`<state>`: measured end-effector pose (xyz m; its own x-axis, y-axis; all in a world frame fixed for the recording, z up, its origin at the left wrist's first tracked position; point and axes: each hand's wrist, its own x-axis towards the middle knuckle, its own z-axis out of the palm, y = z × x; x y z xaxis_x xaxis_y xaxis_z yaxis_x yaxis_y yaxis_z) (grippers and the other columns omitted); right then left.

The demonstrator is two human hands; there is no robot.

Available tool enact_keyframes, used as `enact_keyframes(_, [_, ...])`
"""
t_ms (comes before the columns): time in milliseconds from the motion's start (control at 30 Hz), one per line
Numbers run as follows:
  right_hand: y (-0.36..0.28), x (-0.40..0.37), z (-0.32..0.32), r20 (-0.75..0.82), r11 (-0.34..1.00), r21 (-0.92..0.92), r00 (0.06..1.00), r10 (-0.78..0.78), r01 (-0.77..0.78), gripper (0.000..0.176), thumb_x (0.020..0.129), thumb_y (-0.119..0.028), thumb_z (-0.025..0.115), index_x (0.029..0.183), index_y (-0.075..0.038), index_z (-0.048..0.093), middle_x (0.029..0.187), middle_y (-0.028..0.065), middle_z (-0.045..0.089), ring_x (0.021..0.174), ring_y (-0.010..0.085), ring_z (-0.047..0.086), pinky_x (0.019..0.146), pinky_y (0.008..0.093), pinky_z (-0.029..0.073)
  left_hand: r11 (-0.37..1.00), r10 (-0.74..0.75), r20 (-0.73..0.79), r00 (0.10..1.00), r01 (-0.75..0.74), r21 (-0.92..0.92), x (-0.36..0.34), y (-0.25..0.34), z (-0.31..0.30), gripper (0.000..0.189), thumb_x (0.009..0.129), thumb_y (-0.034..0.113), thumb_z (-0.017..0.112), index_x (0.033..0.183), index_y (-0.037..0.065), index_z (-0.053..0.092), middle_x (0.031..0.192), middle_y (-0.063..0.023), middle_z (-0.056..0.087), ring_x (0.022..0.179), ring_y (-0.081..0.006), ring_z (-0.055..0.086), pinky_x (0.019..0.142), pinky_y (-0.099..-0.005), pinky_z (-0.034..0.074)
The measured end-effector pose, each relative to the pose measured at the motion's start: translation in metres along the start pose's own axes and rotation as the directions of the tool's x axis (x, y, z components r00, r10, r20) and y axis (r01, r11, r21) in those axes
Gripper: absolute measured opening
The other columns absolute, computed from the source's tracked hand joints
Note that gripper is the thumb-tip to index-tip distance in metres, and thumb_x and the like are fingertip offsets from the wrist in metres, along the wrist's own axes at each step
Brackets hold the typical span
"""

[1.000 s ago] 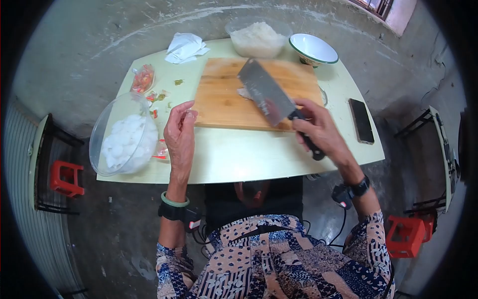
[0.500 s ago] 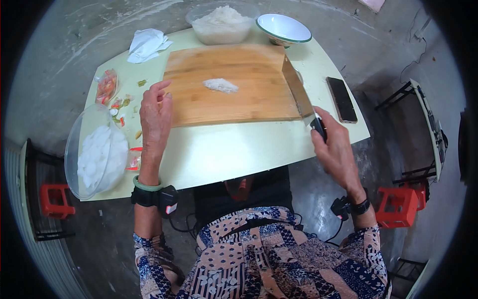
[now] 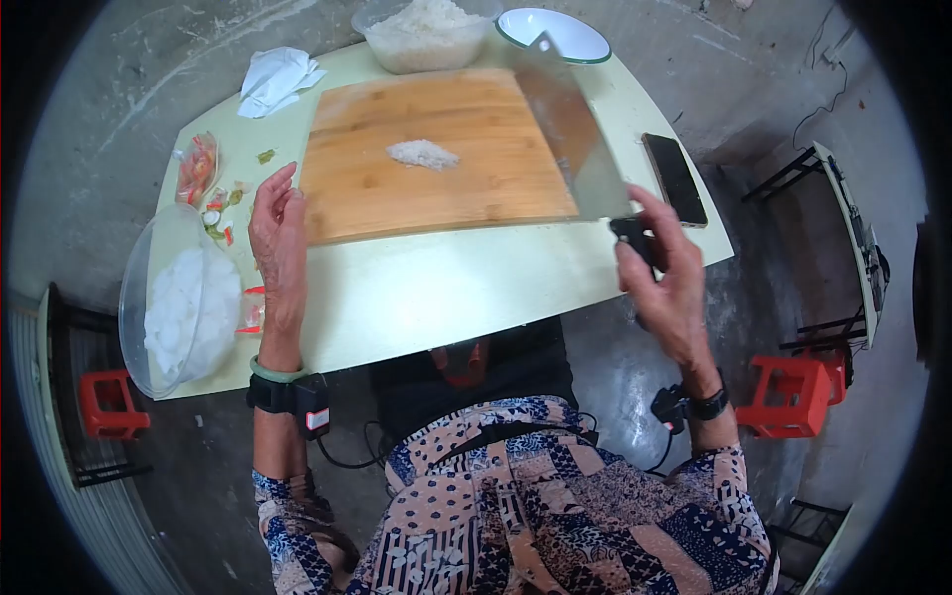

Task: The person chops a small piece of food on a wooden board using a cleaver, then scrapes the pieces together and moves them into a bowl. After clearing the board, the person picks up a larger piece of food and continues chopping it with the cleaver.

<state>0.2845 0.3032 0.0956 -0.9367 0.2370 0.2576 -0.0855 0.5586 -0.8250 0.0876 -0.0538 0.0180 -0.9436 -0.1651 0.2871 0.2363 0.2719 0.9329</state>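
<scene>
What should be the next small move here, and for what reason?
Perhaps move the cleaver left, over the white heap: the right hand grips it at the right edge of the cutting board, while the heap lies near the board's middle.

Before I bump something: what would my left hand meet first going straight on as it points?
Probably the crumpled white sheet, though depth is unclear and your left hand might brush the cutting board first.

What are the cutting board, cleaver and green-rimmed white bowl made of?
The light-brown rectangular cutting board looks like matt wood or bamboo: grain shows. The broad grey cleaver has a smooth blade, likely steel, given its metallic sheen. The round green-rimmed white bowl looks glossy; its shiny inside suggests enamel or ceramic.
</scene>
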Motion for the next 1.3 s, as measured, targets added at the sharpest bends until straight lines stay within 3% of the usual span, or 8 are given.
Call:
enact_keyframes(167, [0.002, -0.003, -0.063, 0.118, 0.998, -0.054, 0.992, 0.050, -0.044, 0.050, 0.095, 0.002, 0.064, 0.144, -0.005, 0.060, 0.094, 0.0034, 0.064, 0.073, 0.0084, 0.057, 0.065, 0.0248, 0.049, 0.990, 0.138, 0.023, 0.990, -0.139, 0.030, -0.015, 0.001, -0.003, 0.039, 0.099, 0.005, 0.056, 0.137, 0.007, 0.066, 0.124, -0.0055, 0.065, 0.110, -0.0163, 0.060, 0.097, -0.0312, 0.048])
enact_keyframes(267, [-0.001, -0.007, -0.098, 0.110, 0.980, -0.199, 0.994, 0.017, 0.006, 0.046, 0.092, 0.006, 0.061, 0.137, -0.003, 0.064, 0.092, 0.0035, 0.065, 0.076, 0.0103, 0.056, 0.072, 0.0264, 0.048, 0.986, 0.153, 0.051, 0.987, -0.156, 0.059, -0.022, -0.001, -0.008, 0.037, 0.100, 0.005, 0.056, 0.136, 0.007, 0.066, 0.122, -0.0049, 0.065, 0.112, -0.0171, 0.061, 0.098, -0.0322, 0.049])
enact_keyframes(367, [-0.008, -0.016, -0.123, 0.168, 0.869, -0.441, 0.972, -0.165, 0.224, 0.039, 0.088, 0.006, 0.066, 0.127, -0.002, 0.068, 0.095, 0.0113, 0.069, 0.081, 0.0200, 0.064, 0.076, 0.0323, 0.050, 0.973, 0.206, 0.053, 0.977, -0.210, 0.098, -0.033, 0.013, -0.003, 0.035, 0.100, 0.004, 0.056, 0.133, 0.006, 0.067, 0.121, -0.0063, 0.066, 0.111, -0.0181, 0.063, 0.098, -0.0328, 0.050])
enact_keyframes(567, [0.003, -0.029, -0.147, 0.170, 0.819, -0.561, 0.985, -0.028, 0.120, 0.034, 0.087, 0.005, 0.069, 0.120, 0.000, 0.071, 0.094, 0.0150, 0.070, 0.079, 0.0270, 0.067, 0.076, 0.0354, 0.052, 0.937, 0.291, 0.155, 0.944, -0.314, 0.153, -0.061, 0.037, 0.019, 0.032, 0.099, 0.001, 0.056, 0.129, 0.004, 0.067, 0.120, -0.0108, 0.066, 0.108, -0.0216, 0.065, 0.095, -0.0340, 0.053])
enact_keyframes(833, [0.002, -0.022, -0.144, 0.202, 0.790, -0.592, 0.978, -0.050, 0.162, 0.033, 0.085, 0.004, 0.070, 0.118, -0.001, 0.072, 0.090, 0.0162, 0.069, 0.077, 0.0296, 0.067, 0.073, 0.0389, 0.051, 0.865, 0.406, 0.226, 0.885, -0.452, 0.217, -0.078, 0.048, 0.037, 0.031, 0.098, -0.001, 0.056, 0.127, 0.003, 0.066, 0.122, -0.0118, 0.067, 0.111, -0.0247, 0.064, 0.098, -0.0367, 0.052])
enact_keyframes(867, [0.001, -0.021, -0.142, 0.209, 0.789, -0.594, 0.977, -0.035, 0.155, 0.033, 0.085, 0.004, 0.070, 0.118, -0.001, 0.073, 0.090, 0.0165, 0.069, 0.078, 0.0300, 0.067, 0.073, 0.0394, 0.051, 0.879, 0.398, 0.216, 0.892, -0.438, 0.190, -0.080, 0.049, 0.038, 0.033, 0.093, -0.006, 0.056, 0.123, 0.003, 0.066, 0.118, -0.0155, 0.066, 0.113, -0.0331, 0.064, 0.101, -0.0415, 0.049])
enact_keyframes(1100, [0.011, -0.009, -0.137, 0.245, 0.793, -0.566, 0.965, -0.098, 0.224, 0.033, 0.085, 0.004, 0.068, 0.117, -0.001, 0.072, 0.088, 0.0162, 0.068, 0.078, 0.0304, 0.067, 0.074, 0.0399, 0.052, 0.868, 0.390, 0.211, 0.896, -0.435, 0.239, -0.078, 0.034, 0.028, 0.034, 0.092, -0.007, 0.057, 0.123, 0.003, 0.066, 0.117, -0.0156, 0.066, 0.113, -0.0334, 0.064, 0.100, -0.0423, 0.050])
enact_keyframes(1300, [0.011, -0.001, -0.137, 0.247, 0.814, -0.563, 0.969, 0.001, 0.143, 0.034, 0.086, 0.004, 0.067, 0.118, -0.001, 0.073, 0.093, 0.0162, 0.071, 0.082, 0.0312, 0.070, 0.078, 0.0398, 0.053, 0.870, 0.357, 0.162, 0.920, -0.391, 0.301, -0.074, 0.032, 0.020, 0.032, 0.092, -0.006, 0.058, 0.123, 0.003, 0.066, 0.118, -0.0155, 0.066, 0.115, -0.0335, 0.063, 0.100, -0.0421, 0.050])
